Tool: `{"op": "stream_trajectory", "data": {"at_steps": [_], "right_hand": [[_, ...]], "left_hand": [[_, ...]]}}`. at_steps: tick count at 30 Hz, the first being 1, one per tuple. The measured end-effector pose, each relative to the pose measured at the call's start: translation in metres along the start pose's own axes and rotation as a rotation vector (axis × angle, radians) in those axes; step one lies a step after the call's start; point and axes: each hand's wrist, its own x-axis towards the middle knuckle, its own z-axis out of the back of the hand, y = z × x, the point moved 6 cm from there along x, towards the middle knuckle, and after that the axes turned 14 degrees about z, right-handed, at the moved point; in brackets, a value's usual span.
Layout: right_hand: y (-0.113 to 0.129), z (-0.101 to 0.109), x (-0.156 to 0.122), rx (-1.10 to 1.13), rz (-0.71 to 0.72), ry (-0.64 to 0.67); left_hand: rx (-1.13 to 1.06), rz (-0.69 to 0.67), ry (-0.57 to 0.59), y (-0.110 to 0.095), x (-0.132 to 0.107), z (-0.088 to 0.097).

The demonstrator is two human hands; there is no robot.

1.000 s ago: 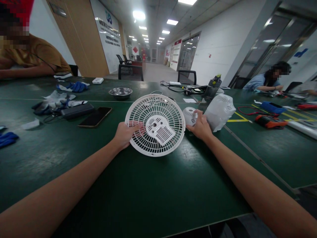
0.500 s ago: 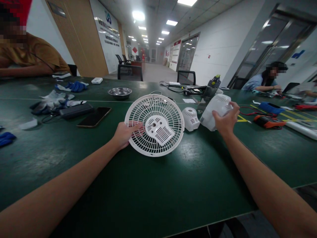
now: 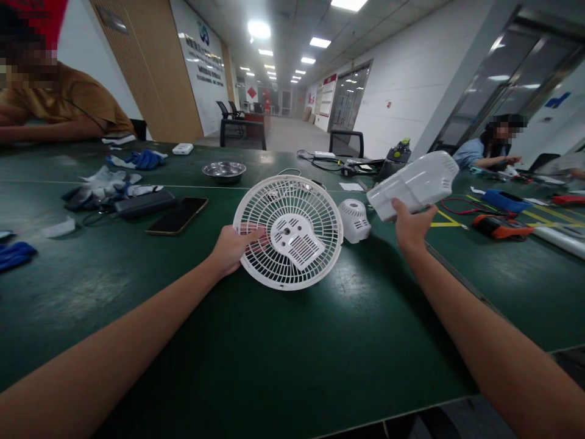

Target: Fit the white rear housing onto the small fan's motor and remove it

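Note:
My left hand (image 3: pixel 235 249) grips the left rim of a round white fan grille (image 3: pixel 297 241), its thumb across the bars and its fingers behind them. The grille tilts toward me, showing a slotted plate at its centre. Out to the right, my right hand (image 3: pixel 414 225) holds a long white plastic housing (image 3: pixel 414 183) with vent slots at its far end, raised above the table and lying nearly sideways. Between the two stands a smaller white vented motor cover (image 3: pixel 354 221) on the table, close to the grille's right edge.
On the green table (image 3: pixel 283 353) lie a phone (image 3: pixel 177 216), a dark case (image 3: pixel 145 204), gloves (image 3: pixel 139 160) and a metal bowl (image 3: pixel 223 172). A bottle (image 3: pixel 397 157) and cables are behind the housing. An orange meter (image 3: pixel 501 227) lies right. Two people (image 3: pixel 91 100) (image 3: pixel 479 146) sit across.
My right hand has turned the white housing from end-on to side-on and shifted it slightly right and up. The left hand and grille stay nearly the same.

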Motion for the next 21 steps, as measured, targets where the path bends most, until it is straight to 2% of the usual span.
{"op": "stream_trajectory", "data": {"at_steps": [3, 6, 10, 15, 21], "right_hand": [[0.032, 0.000, -0.007, 0.028, 0.065, -0.036], [0.058, -0.009, -0.022, 0.045, 0.104, 0.067], [0.068, -0.025, -0.040, 0.016, 0.062, 0.216], [0.060, -0.025, -0.037, 0.002, 0.040, 0.200], [0.014, 0.010, -0.002, -0.153, 0.023, 0.049]], "left_hand": [[-0.008, -0.021, -0.009, -0.001, -0.002, -0.001], [-0.004, -0.038, 0.006, -0.002, -0.003, -0.002], [0.001, -0.021, -0.001, -0.002, -0.003, -0.001], [-0.001, -0.010, -0.005, -0.003, -0.004, -0.001], [-0.004, -0.016, -0.011, -0.001, -0.002, 0.000]]}}
